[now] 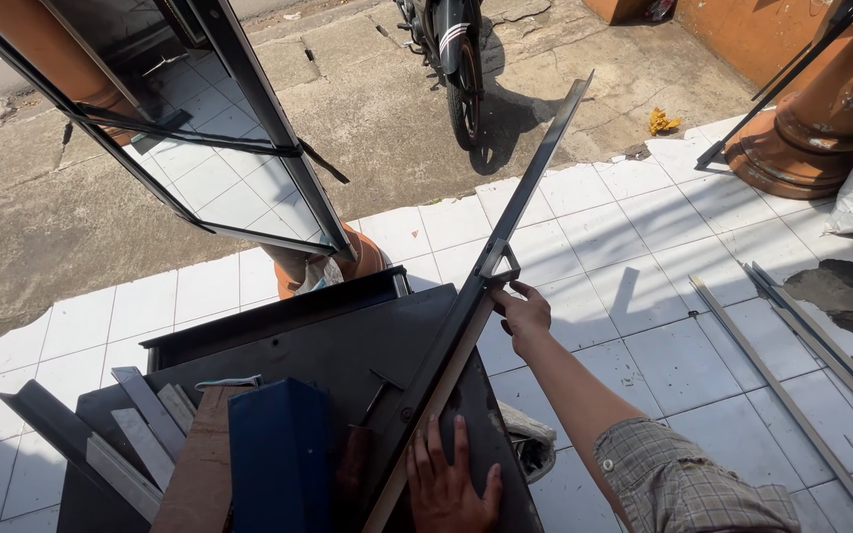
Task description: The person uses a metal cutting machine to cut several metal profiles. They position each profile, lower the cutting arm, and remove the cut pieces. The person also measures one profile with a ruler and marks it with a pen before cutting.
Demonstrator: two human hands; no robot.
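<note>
A long dark metal profile (pixel 505 227) lies diagonally across a black work table (pixel 328 341), its far end sticking out over the tiled floor. My left hand (pixel 451 484) rests flat on the table beside the profile's near end, fingers spread. My right hand (pixel 522 314) reaches forward and pinches the profile just under a small metal bracket (pixel 501 262) clamped on it.
A blue box (pixel 278 454), a hammer-like tool (pixel 362 434) and short metal offcuts (pixel 140 434) lie on the table. A glazed metal frame (pixel 209 128) leans at upper left. A motorcycle (pixel 451 59) stands beyond. Long metal strips (pixel 802 365) lie on the tiles at right near an orange column base (pixel 821 118).
</note>
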